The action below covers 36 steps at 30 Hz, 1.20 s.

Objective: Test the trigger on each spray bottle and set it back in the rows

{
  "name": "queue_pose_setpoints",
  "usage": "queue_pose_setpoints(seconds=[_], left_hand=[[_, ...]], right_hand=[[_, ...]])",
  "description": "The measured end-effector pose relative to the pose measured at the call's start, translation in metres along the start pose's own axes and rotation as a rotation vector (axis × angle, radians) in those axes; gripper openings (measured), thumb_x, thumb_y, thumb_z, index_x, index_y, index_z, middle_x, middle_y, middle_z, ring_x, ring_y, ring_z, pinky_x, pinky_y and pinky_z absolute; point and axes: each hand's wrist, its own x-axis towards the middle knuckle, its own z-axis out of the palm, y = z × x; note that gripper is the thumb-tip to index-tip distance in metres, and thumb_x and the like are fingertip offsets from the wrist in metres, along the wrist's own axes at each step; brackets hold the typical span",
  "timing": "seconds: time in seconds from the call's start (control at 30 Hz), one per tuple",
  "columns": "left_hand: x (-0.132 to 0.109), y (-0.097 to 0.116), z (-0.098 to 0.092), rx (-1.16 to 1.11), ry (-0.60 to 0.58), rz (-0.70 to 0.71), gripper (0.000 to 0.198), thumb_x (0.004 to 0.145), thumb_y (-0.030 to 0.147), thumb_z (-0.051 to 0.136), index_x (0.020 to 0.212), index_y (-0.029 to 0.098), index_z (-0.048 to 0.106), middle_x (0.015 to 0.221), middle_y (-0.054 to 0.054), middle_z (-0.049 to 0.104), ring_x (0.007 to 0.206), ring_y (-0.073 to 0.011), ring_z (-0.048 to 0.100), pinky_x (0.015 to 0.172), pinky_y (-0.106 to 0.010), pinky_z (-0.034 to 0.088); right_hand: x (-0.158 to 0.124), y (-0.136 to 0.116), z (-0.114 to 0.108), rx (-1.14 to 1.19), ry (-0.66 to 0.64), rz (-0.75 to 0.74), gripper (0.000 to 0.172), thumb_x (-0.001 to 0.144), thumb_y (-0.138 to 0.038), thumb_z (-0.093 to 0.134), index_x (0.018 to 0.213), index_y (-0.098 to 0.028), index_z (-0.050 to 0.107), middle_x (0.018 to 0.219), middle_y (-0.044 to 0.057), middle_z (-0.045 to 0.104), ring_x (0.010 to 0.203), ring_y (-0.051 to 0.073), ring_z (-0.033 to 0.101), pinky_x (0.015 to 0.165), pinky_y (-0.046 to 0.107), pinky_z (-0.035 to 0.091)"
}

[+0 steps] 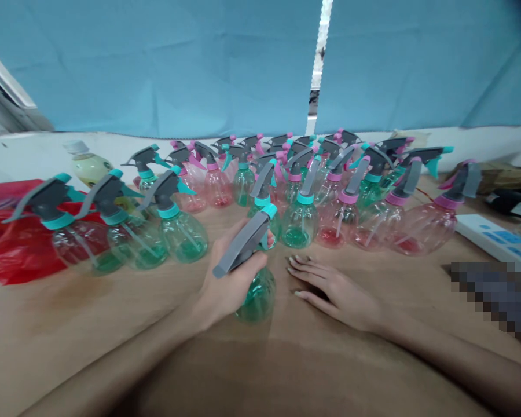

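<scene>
Brown surface (113, 324) under everything, backed by a blue curtain (178, 63). Crowded across the far half, a cluster of spray bottles (312, 191): clear green and clear pink bodies, grey triggers, teal or pink collars, a dip tube inside each; green or pink pooled at the bottoms, whether liquid or just thick tinted plastic cannot be told. At the left edge, a crumpled red bag (13, 243), cut off by the frame; behind it a pale yellow bottle (87, 165), half hidden. To the right, a pixelated patch and a white box (495, 237), partly out of view. Front and centre, green spray bottle (256, 295), tilted, teal collar, grey trigger pointing left. Left hand (226, 278) clamped round its neck. Right hand (330, 286) flat on the surface just beside, fingers loosely extended, holding nothing.
</scene>
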Motion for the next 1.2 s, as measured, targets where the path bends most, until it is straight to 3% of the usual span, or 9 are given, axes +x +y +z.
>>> queue_pose_setpoints(seconds=[0.23,0.43,0.9,1.2], left_hand=[[0.0,0.0,-0.002,0.002,-0.013,-0.001,0.012,0.07,0.015,0.053,0.076,0.021,0.06,0.071,0.004,0.057,0.059,-0.0117,0.047,0.059,-0.025,0.04],[-0.002,-0.005,-0.001,-0.014,-0.027,-0.042,0.031,0.075,0.018,0.054,0.103,0.025,0.063,0.092,0.0,0.066,0.085,-0.0182,0.06,0.077,-0.03,0.046],[-0.006,-0.009,0.002,0.05,0.044,-0.067,0.025,0.08,0.024,0.056,0.103,0.024,0.063,0.073,0.003,0.061,0.068,-0.0152,0.058,0.06,-0.025,0.045],[-0.003,-0.002,0.002,0.026,0.01,-0.066,0.029,0.079,0.023,0.055,0.108,0.022,0.062,0.082,0.0,0.065,0.075,-0.0165,0.06,0.065,-0.026,0.047]], right_hand=[[0.0,0.0,0.001,0.014,0.001,0.003,0.048,0.095,-0.041,0.042,0.139,-0.02,0.042,0.144,0.005,0.043,0.135,0.02,0.035,0.113,0.044,0.03],[0.0,-0.001,0.0,0.028,0.005,0.014,0.048,0.095,-0.041,0.043,0.138,-0.02,0.043,0.144,0.005,0.044,0.135,0.021,0.036,0.112,0.044,0.031],[0.0,0.0,0.0,0.038,0.009,0.014,0.048,0.095,-0.041,0.044,0.138,-0.021,0.043,0.144,0.005,0.044,0.135,0.021,0.036,0.113,0.044,0.03],[-0.001,-0.001,0.0,0.05,0.029,0.004,0.047,0.095,-0.041,0.044,0.139,-0.024,0.042,0.143,0.005,0.045,0.134,0.022,0.037,0.111,0.047,0.032]])
